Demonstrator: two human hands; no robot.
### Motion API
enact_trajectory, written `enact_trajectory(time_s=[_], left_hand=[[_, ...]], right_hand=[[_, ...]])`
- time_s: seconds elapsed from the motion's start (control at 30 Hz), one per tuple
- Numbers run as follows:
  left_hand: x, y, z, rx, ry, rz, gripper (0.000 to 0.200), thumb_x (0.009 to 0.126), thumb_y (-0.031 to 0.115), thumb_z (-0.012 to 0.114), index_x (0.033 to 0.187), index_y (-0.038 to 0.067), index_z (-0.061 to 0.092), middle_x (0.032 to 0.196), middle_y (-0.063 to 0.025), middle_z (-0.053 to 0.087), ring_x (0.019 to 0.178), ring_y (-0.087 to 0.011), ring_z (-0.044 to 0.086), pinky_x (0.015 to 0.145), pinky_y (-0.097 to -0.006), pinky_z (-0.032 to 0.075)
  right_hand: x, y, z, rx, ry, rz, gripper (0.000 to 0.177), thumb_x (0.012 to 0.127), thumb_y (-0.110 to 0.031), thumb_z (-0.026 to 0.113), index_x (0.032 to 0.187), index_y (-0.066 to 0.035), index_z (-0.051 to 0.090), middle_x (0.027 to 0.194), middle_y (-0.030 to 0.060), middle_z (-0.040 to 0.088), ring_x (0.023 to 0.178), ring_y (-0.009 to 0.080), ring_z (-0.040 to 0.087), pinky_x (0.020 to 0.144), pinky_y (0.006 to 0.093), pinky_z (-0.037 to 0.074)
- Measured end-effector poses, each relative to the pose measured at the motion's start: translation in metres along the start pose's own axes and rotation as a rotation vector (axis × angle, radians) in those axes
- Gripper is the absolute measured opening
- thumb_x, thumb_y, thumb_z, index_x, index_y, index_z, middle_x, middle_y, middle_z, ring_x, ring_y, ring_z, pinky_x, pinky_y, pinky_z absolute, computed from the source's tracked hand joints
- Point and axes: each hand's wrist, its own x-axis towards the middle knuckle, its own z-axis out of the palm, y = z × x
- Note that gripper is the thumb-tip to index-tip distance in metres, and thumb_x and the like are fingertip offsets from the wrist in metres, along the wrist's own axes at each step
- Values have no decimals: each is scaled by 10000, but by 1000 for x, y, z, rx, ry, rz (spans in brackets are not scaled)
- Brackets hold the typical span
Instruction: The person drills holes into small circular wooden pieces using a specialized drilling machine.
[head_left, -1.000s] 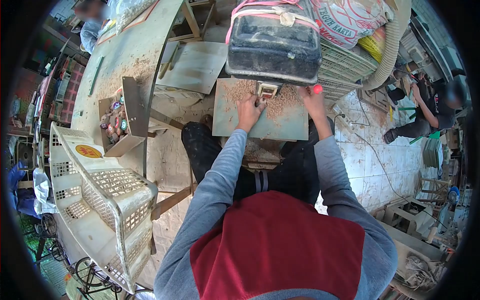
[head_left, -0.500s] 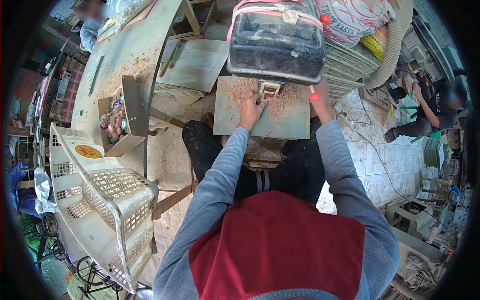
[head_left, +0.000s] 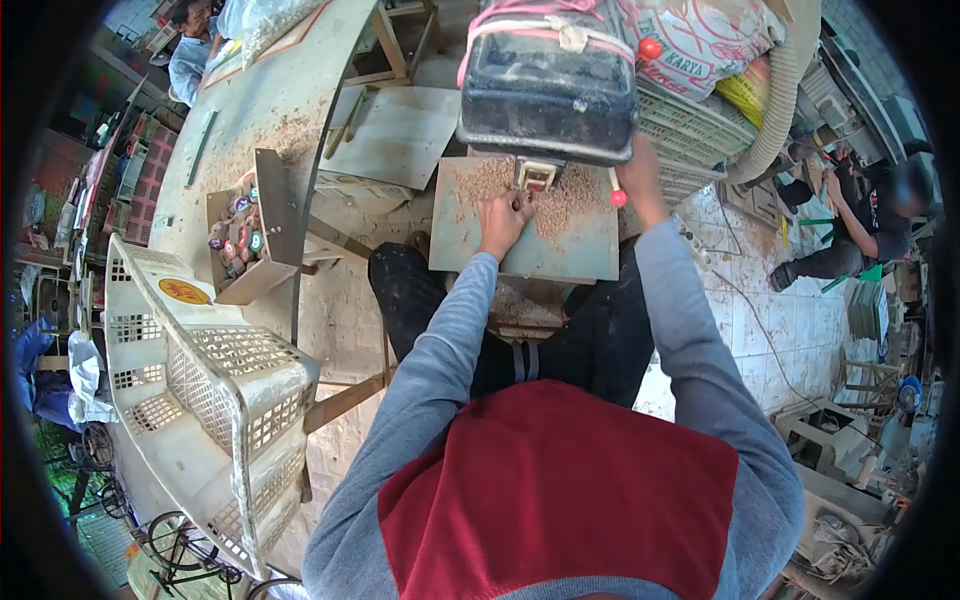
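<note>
My left hand (head_left: 502,222) is at the small metal-framed opening (head_left: 536,176) below a dark machine housing (head_left: 548,88). Its fingers are bent together around something small that I cannot make out. Wood shavings (head_left: 565,213) lie around it on the green board (head_left: 470,232). My right hand (head_left: 641,175) reaches up beside the housing's right edge, by a lever with a red knob (head_left: 619,198); its fingers are hidden behind the housing. A second red knob (head_left: 650,49) stands at the housing's upper right.
Left, a long table (head_left: 238,110) bears a wooden box (head_left: 270,268) of round painted pieces. A cream plastic basket (head_left: 240,375) stands nearer. A hose (head_left: 785,110) and sacks are at upper right. One person (head_left: 190,55) is upper left, another (head_left: 870,225) sits at right.
The red-knobbed lever and my right hand have shifted slightly up and left. My left hand stays at the opening. The view has moved a little, and the person at upper left shows more.
</note>
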Motion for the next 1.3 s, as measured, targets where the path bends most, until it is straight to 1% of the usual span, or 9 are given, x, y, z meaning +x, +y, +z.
enact_trajectory(time_s=[0.07,0.13,0.27,0.37,0.57,0.73,0.87,1.07,1.3], left_hand=[[0,3,-3,46,52,61,266,723,254,787,842,33,698,778,-97,627,778,-279,603,739,-407,386],[-3,3,-2,79,108,124,281,715,241,790,844,19,675,761,-115,627,725,-285,605,670,-396,443],[-18,4,-5,-39,165,63,267,737,271,774,837,40,686,801,-129,626,774,-327,599,733,-444,408],[-50,22,-19,-15,383,-201,241,773,273,793,841,67,687,775,-67,654,696,-273,610,661,-398,481],[-46,54,-133,-1895,278,-678,114,903,304,713,926,198,679,837,93,666,690,-30,592,590,-189,467],[-10,94,-261,-1754,733,66,485,942,569,553,1119,120,591,876,36,548,755,-98,491,689,-272,412],[-20,102,-268,-1739,835,55,567,921,586,576,1179,82,571,893,33,553,770,-91,495,701,-253,406],[-99,71,-135,-638,-84,-93,365,893,177,648,1196,-26,638,1049,-85,694,963,-155,627,892,-296,483],[-129,87,-105,-213,-278,305,273,838,158,672,1072,23,707,1043,-153,703,977,-347,636,921,-416,476]], right_hand=[[-16,28,-4,254,-299,-179,337,866,-343,679,1144,-154,691,661,129,641,654,318,663,584,391,504],[-35,18,-48,442,-908,312,397,918,-411,631,1176,-112,676,627,37,588,518,147,567,464,267,405],[-110,22,-68,1614,-664,673,573,993,-554,453,1261,-65,586,649,-37,474,447,54,361,405,213,267],[-156,34,-52,1685,-607,820,572,1006,-563,403,1262,-83,580,650,-37,464,443,56,349,413,213,272],[-199,0,-24,1578,-801,1057,454,1024,-479,437,1180,-91,612,655,-18,495,437,74,375,415,226,286],[-193,-29,-2,1567,-927,979,416,1016,-452,471,1165,-91,612,658,-10,505,445,88,394,424,241,298],[-189,-55,8,1600,-943,1011,338,998,-376,511,1150,-91,609,698,8,552,456,99,404,433,248,308],[-193,-81,11,1752,-913,1152,243,872,-150,539,1103,-102,601,812,52,603,533,125,443,458,258,336],[-192,-90,0,1863,-864,1202,210,906,-99,508,1101,-73,577,805,16,582,521,82,451,443,228,329]])
